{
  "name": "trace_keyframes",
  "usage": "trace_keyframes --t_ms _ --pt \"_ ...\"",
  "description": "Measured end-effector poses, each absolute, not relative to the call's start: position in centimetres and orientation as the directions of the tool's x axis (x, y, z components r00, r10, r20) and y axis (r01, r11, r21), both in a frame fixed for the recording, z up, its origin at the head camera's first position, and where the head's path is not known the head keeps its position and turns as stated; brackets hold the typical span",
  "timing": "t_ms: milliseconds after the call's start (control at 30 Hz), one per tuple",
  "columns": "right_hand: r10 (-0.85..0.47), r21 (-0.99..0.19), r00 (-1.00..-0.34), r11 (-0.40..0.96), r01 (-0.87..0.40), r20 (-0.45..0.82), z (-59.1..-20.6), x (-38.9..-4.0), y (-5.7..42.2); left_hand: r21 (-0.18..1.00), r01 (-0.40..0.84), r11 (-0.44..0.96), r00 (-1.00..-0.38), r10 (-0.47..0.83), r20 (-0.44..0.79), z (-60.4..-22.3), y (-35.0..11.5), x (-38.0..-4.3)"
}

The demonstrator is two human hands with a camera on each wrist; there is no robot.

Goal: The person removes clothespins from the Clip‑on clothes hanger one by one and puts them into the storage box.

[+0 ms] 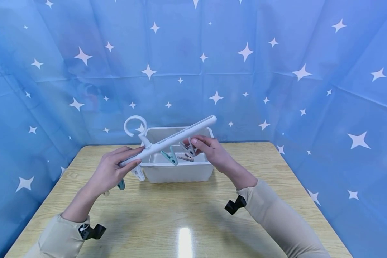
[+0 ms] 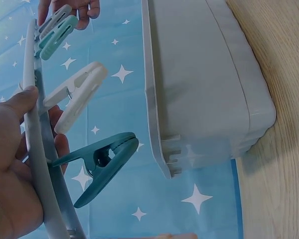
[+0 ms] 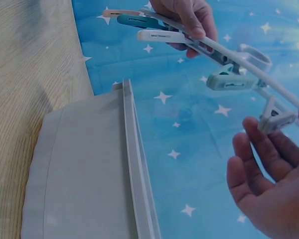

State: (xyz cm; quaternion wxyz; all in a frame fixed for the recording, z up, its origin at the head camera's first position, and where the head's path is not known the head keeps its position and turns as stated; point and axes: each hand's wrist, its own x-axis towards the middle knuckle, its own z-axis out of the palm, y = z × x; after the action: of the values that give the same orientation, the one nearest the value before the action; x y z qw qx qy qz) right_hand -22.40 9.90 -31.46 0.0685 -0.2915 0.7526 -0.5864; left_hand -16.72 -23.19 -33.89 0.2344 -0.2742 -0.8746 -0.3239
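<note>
While the left hand [image 1: 111,168] grips the lower end of a white hanger [image 1: 180,135] between thumb and fingers, the right hand [image 1: 209,148] pinches a gray clip [image 3: 278,122] that hangs near the hanger's far end. Seen from the head, the bar climbs from the left hand toward two o'clock, passing above the right hand's fingertips; its round hook [image 1: 144,138] stands at one o'clock from the left hand. A mint clip [image 3: 231,82] hangs at nine o'clock from the right hand. Close by the left hand are a white clip [image 2: 92,82], at about four o'clock, and a dark teal clip [image 2: 112,169], at six. Beneath the bar, at three o'clock from the left hand, a white box [image 1: 177,173] stands on the wooden table [image 1: 154,222].

A peach clip [image 3: 120,13] at the near end is mostly hidden by the left hand in the head view. The right wrist view cuts off the right thumb at its edge. Another brownish clip [image 1: 186,158] seems to lie inside the box, hard to make out.
</note>
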Motion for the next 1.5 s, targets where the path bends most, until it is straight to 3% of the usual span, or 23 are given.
trace_keyframes --t_ms 467,767,1100,1500 --pt "-0.579 -0.968 -0.792 0.024 -0.252 0.192 -31.7 -22.51 9.81 0.44 0.628 0.642 -0.746 0.335 0.576 -33.75 -22.96 -16.75" --pt "-0.69 -0.974 -0.688 -0.183 -0.134 0.224 -32.03 -22.94 9.31 0.447 0.63 0.635 -0.746 0.337 0.574 -33.65 -22.79 -16.71" --pt "-0.741 -0.977 -0.642 -0.199 -0.073 0.199 -32.35 -23.0 9.4 0.445 0.636 0.63 -0.742 0.341 0.577 -33.83 -22.72 -16.73" --pt "-0.753 -0.969 -0.631 -0.248 0.009 0.187 -32.47 -22.69 9.25 0.436 0.644 0.629 -0.734 0.347 0.584 -33.9 -22.74 -16.68"
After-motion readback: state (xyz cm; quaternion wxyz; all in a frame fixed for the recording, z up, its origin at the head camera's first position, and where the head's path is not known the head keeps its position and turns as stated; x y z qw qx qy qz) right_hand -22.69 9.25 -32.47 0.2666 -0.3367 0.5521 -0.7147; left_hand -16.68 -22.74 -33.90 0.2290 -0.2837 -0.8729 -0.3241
